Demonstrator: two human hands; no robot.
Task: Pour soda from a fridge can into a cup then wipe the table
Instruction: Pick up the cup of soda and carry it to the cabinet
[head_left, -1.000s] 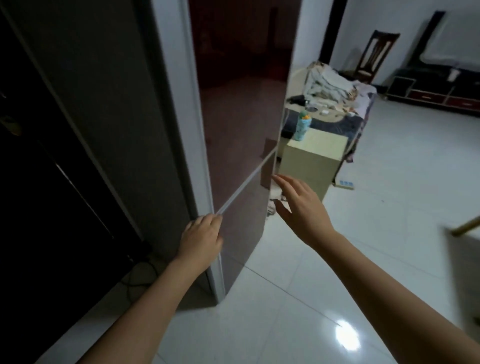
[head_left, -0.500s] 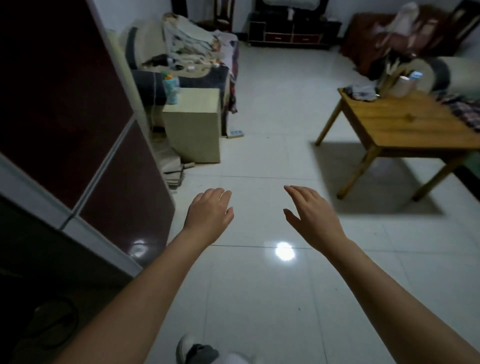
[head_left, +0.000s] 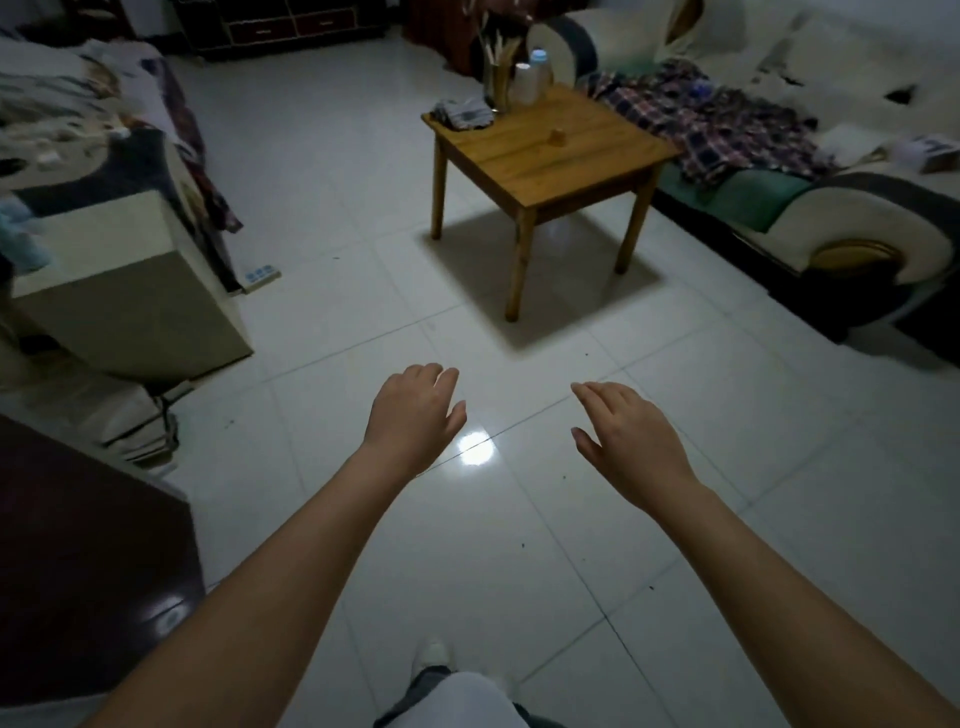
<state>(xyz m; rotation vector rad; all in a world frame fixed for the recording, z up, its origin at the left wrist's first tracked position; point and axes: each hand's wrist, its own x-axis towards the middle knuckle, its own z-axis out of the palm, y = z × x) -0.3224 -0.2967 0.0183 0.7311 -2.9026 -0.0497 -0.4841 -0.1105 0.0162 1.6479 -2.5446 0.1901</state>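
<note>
My left hand and my right hand hover over the white tiled floor, both empty with relaxed fingers. Ahead stands a small wooden table. On its far corner lie a dark folded cloth, a stack of white cups, a plastic bottle and a holder of sticks. A small brown object sits mid-table. The dark red fridge door shows at the lower left. No can is in view.
A sofa with a plaid garment runs along the right. A beige cabinet and a cluttered sofa stand left, with a power strip on the floor. My shoe shows below.
The view has swung right, away from the fridge toward the table. My left hand left the fridge's edge, and both hands now hang free over the floor. The table looks nearer.
</note>
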